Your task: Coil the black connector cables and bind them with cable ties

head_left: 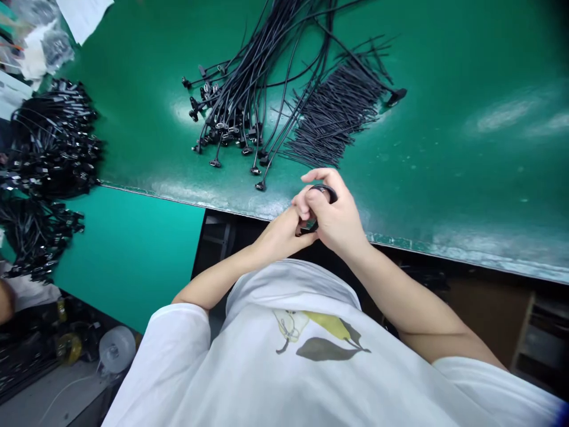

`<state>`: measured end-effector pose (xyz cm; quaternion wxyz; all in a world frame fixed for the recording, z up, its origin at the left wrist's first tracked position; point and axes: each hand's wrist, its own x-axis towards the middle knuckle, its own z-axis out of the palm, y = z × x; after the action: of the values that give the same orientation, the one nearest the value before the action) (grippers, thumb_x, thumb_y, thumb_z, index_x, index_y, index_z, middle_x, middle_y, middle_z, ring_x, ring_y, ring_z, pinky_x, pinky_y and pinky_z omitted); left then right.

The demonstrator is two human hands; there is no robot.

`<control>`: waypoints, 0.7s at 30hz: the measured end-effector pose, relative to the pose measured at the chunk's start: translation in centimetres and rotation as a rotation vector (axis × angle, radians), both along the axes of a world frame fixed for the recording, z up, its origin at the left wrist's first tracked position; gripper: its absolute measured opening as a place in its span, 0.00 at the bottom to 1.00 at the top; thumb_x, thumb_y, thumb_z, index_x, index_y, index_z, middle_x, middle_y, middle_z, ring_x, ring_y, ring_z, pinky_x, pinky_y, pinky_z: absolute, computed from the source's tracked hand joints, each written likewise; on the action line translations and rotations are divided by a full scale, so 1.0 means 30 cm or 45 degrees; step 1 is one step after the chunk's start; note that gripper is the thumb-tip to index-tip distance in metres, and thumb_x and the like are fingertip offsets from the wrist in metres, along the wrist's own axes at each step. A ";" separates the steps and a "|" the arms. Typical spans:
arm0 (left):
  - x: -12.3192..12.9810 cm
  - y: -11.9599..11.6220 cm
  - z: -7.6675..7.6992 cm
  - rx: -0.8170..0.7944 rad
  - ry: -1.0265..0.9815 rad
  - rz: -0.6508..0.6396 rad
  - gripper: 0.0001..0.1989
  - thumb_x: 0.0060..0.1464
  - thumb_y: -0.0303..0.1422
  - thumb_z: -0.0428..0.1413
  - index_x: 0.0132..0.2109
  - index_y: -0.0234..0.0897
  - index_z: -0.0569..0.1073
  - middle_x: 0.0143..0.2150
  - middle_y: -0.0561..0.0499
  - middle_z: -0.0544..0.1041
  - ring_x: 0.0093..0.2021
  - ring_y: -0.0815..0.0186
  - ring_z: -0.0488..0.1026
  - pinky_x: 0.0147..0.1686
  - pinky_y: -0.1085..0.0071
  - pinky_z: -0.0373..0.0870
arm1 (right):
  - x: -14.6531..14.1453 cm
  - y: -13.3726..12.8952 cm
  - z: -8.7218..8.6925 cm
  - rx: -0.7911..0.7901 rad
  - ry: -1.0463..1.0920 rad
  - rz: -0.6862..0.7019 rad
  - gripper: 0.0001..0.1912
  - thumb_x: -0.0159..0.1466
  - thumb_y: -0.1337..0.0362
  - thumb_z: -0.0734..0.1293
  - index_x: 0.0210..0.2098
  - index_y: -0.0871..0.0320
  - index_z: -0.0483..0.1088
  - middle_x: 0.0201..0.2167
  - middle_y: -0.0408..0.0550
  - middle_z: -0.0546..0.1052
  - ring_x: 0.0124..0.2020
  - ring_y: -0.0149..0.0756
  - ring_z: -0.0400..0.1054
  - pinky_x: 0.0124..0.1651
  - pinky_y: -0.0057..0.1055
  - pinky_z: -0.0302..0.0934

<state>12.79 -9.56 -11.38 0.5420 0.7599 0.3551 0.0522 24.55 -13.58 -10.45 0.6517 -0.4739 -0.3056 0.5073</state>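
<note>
Both hands meet at the near edge of the table. A black cable (329,191) is bent into a small loop between them. My right hand (341,216) is closed round the loop, with its index finger raised over the top. From the left, my left hand (284,228) grips the lower part of the same cable, and its fingertips are partly hidden behind the right hand. Just beyond them lies a pile of short, thin black ties (340,110). To its left, a bundle of long black cables (253,77) spreads its connector ends towards me.
Heaps of coiled black cables (53,142) fill the left end of the green table (444,166). A lower green surface (133,243) adjoins it. Plastic bags (48,44) and paper (86,18) lie far left. A white spool (117,350) and another person's arm (5,301) show lower left.
</note>
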 end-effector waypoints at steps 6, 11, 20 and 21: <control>-0.004 0.026 -0.020 -0.619 -0.196 -0.075 0.11 0.53 0.35 0.64 0.37 0.32 0.73 0.34 0.49 0.77 0.35 0.68 0.73 0.39 0.69 0.70 | 0.031 0.021 0.004 0.060 0.100 0.215 0.22 0.59 0.45 0.73 0.33 0.54 0.63 0.15 0.31 0.60 0.16 0.22 0.52 0.30 0.28 0.67; -0.028 0.055 0.002 -1.145 -0.438 -0.286 0.27 0.45 0.54 0.66 0.38 0.34 0.74 0.37 0.45 0.78 0.39 0.63 0.77 0.44 0.64 0.73 | 0.062 0.017 0.025 -0.024 0.211 0.354 0.27 0.56 0.40 0.73 0.33 0.54 0.61 0.16 0.31 0.59 0.15 0.20 0.49 0.23 0.24 0.59; -0.006 0.005 0.007 -1.521 -0.524 -0.083 0.46 0.29 0.72 0.55 0.40 0.34 0.75 0.30 0.50 0.70 0.30 0.66 0.71 0.32 0.66 0.71 | 0.083 0.026 0.025 -0.059 0.319 0.393 0.32 0.50 0.35 0.73 0.32 0.54 0.60 0.16 0.31 0.56 0.14 0.19 0.46 0.18 0.21 0.48; 0.002 -0.007 0.000 -1.521 -0.534 -0.041 0.46 0.30 0.73 0.52 0.39 0.34 0.74 0.29 0.51 0.68 0.29 0.67 0.69 0.29 0.68 0.69 | 0.083 0.030 0.021 -0.064 0.325 0.362 0.32 0.50 0.34 0.72 0.31 0.54 0.60 0.16 0.30 0.55 0.14 0.19 0.45 0.18 0.21 0.48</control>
<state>12.85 -9.78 -11.37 0.9315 0.3051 0.1977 -0.0156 27.05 -12.67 -9.82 0.5948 -0.3739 -0.2717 0.6577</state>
